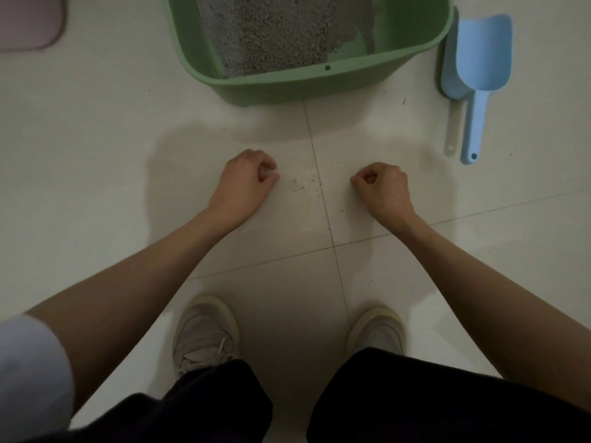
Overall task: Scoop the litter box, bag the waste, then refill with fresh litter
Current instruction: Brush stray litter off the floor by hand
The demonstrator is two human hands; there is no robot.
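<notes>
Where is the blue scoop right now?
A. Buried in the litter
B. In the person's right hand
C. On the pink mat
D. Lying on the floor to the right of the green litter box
D: the blue scoop lies on the floor tiles beside the green litter box, and neither hand touches it.

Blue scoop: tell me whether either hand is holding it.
No. The blue scoop lies on the floor beside the litter box, apart from both hands.

No legible text or labels anywhere.
</notes>
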